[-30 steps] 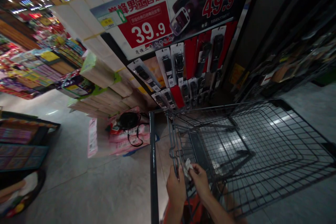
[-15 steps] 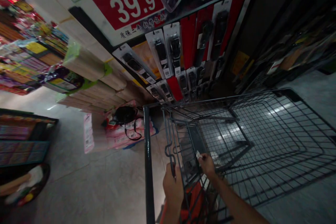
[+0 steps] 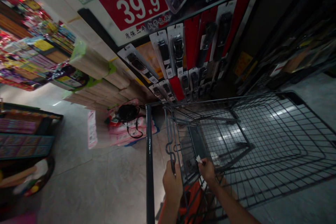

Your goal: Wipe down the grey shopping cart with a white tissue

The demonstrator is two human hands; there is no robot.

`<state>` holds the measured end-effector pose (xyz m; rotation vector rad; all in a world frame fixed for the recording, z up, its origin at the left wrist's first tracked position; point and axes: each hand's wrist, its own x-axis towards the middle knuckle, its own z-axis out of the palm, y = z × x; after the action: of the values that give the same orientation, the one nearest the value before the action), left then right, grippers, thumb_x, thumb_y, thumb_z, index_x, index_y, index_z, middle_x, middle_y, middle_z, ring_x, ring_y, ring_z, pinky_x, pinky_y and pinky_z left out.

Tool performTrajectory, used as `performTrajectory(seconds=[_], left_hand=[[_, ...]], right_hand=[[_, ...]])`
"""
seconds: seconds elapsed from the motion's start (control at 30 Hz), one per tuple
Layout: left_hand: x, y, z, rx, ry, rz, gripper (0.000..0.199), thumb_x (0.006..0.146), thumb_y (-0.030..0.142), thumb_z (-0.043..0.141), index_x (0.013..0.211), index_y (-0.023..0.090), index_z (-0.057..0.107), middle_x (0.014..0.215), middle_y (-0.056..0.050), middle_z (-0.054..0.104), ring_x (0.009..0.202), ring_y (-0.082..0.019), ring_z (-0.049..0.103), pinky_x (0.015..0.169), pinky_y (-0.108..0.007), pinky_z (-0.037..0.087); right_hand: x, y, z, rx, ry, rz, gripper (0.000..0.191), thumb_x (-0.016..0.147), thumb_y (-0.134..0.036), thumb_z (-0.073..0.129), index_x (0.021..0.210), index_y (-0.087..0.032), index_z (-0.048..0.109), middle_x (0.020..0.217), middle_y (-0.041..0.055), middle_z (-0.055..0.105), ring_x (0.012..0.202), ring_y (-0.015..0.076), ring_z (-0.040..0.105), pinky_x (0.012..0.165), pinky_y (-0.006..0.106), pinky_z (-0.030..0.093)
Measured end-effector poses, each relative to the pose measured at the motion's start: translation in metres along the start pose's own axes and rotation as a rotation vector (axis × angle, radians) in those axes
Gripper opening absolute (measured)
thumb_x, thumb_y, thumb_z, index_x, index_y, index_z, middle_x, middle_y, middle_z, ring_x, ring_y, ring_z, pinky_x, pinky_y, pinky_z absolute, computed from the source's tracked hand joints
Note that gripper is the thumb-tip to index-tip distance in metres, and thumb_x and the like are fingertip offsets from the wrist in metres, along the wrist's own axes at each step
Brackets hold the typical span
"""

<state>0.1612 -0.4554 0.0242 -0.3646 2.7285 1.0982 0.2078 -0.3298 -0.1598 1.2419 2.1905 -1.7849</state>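
Note:
A dark wire shopping cart (image 3: 273,136) stands in front of me, its long handle bar (image 3: 149,161) at its left end. My left hand (image 3: 173,182) is closed around the wires of the cart's rear frame, just right of the handle bar. Over the basket's near end, my right hand (image 3: 207,170) pinches a small white piece (image 3: 198,159) that looks like paper. An orange item (image 3: 194,197) sits low between my forearms, partly hidden by wires. Something white lies beside it, too blurred to name.
Beyond the cart rises a display of packaged belts (image 3: 177,50) under a red price sign (image 3: 139,5). Pink packages (image 3: 123,131) with a black bag (image 3: 127,112) on top lie on the floor to the left. Stacked packs (image 3: 89,64) and a low shelf (image 3: 26,136) stand farther left.
The view has shifted slightly, so the display and shelves appear a little farther right. Both hands keep their holds; the right hand with the white piece appears slightly lower.

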Motion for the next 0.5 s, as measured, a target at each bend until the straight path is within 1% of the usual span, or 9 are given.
performTrajectory(seconds=[0.1,0.17,0.23,0.3,0.4,0.5], left_hand=[[0.001,0.002,0.000,0.005,0.011,0.007,0.037,0.091,0.054,0.035,0.081,0.023,0.053,0.069,-0.001,0.062,0.062,-0.017,0.058,0.058,-0.026,0.038],[0.002,0.003,0.000,0.010,0.020,0.009,0.038,0.091,0.054,0.035,0.081,0.023,0.054,0.068,-0.001,0.061,0.061,-0.017,0.058,0.057,-0.026,0.037],[0.003,0.004,0.001,0.010,0.026,0.008,0.038,0.091,0.054,0.035,0.082,0.023,0.055,0.067,-0.002,0.061,0.061,-0.017,0.058,0.058,-0.026,0.037],[0.004,0.004,0.001,0.002,0.031,0.012,0.040,0.090,0.055,0.034,0.083,0.022,0.056,0.067,-0.002,0.062,0.063,-0.018,0.059,0.059,-0.027,0.039],[0.005,0.003,0.003,-0.027,0.042,0.019,0.043,0.091,0.056,0.031,0.083,0.022,0.056,0.066,-0.003,0.062,0.063,-0.019,0.060,0.060,-0.028,0.041],[0.007,0.002,0.006,-0.060,0.066,0.013,0.049,0.092,0.056,0.024,0.080,0.021,0.056,0.063,-0.003,0.061,0.061,-0.019,0.061,0.059,-0.028,0.043]], right_hand=[[-0.013,-0.016,-0.005,0.042,-0.045,-0.002,0.028,0.083,-0.038,0.065,0.068,-0.015,0.057,0.059,-0.0058,0.054,0.053,0.0081,0.050,0.054,0.024,0.044],[-0.023,-0.028,-0.007,0.095,-0.055,-0.020,0.030,0.072,-0.040,0.067,0.058,-0.019,0.052,0.051,-0.0064,0.048,0.049,0.0097,0.047,0.052,0.025,0.041],[-0.033,-0.040,-0.007,0.154,-0.065,-0.037,0.027,0.064,-0.042,0.064,0.055,-0.021,0.050,0.049,-0.0057,0.047,0.049,0.0115,0.045,0.051,0.026,0.039],[-0.042,-0.052,-0.006,0.206,-0.083,-0.048,0.025,0.061,-0.045,0.058,0.057,-0.022,0.049,0.049,-0.0055,0.046,0.048,0.0121,0.044,0.049,0.026,0.038],[-0.058,-0.069,-0.002,0.265,-0.120,-0.060,0.024,0.061,-0.046,0.052,0.058,-0.024,0.046,0.048,-0.0061,0.044,0.045,0.0119,0.042,0.046,0.025,0.036],[-0.073,-0.084,0.000,0.298,-0.147,-0.079,0.022,0.064,-0.045,0.051,0.060,-0.024,0.046,0.048,-0.0060,0.044,0.044,0.0120,0.042,0.044,0.024,0.035]])
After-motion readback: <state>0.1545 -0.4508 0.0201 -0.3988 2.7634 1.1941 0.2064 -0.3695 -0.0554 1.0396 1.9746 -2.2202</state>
